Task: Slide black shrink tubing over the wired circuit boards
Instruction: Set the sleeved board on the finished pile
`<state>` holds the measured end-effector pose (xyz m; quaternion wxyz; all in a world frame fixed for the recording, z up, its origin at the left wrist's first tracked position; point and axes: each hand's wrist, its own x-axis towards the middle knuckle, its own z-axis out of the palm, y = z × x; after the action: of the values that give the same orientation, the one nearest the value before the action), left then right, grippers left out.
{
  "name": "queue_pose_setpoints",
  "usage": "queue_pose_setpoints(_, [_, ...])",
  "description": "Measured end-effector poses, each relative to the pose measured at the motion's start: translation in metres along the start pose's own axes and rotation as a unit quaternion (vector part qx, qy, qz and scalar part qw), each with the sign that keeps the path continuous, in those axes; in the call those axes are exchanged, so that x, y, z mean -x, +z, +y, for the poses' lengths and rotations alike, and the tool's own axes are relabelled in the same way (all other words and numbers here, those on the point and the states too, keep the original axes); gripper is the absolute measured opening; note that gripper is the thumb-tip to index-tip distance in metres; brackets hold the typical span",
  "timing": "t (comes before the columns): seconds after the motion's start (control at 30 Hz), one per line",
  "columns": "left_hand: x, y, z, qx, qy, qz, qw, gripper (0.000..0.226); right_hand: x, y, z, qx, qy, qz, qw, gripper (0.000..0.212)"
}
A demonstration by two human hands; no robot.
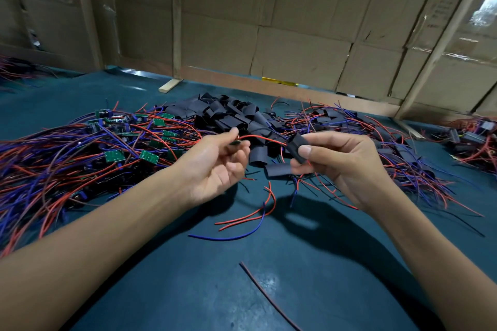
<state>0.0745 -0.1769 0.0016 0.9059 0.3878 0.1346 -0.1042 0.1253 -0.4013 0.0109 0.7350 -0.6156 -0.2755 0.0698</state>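
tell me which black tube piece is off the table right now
The tube pinched in the right hand, with red wire running into it from the left hand. The others lie on the table, most in the pile behind.

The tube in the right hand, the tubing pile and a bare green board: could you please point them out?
tube (297, 148): head view, its middle, above the thumb.
tubing pile (228, 113): head view, centre of the heap.
green board (148, 156): head view, its top face.

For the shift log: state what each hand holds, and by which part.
Right hand pinches a black tubing piece by its sides. Left hand pinches the red wire near its end; anything behind those fingers is hidden.
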Motion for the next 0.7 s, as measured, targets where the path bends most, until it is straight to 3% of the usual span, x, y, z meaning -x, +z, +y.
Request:
queue_pose_setpoints(0.17, [-0.001,0.003,-0.001,-0.054,0.115,-0.008,0.992,0.030,0.002,0.000,0.007,0.109,-0.029,-0.019,0.993,0.032])
queue_pose_setpoints(0.23, [0.000,0.003,-0.002,-0.067,0.134,-0.026,0.988,0.027,0.004,0.005,0.010,0.197,-0.088,-0.020,0.976,0.031])
queue_pose_setpoints(0.37, [0.001,0.004,-0.003,-0.069,0.175,-0.059,0.980,0.023,0.006,0.010,0.018,0.455,-0.304,0.016,0.837,0.029])
queue_pose_setpoints(0.47, [0.002,0.005,-0.004,-0.059,0.197,-0.056,0.977,0.015,0.005,0.009,0.020,0.532,-0.350,0.081,0.767,0.029])
queue_pose_setpoints(0.57, [0.003,0.005,-0.004,-0.068,0.194,-0.065,0.976,0.016,0.003,0.005,0.021,0.539,-0.378,0.092,0.747,0.030])
queue_pose_setpoints(0.7, [0.003,0.007,-0.009,-0.119,0.215,-0.068,0.967,0.018,0.003,0.007,0.021,0.497,-0.390,0.078,0.771,0.028])
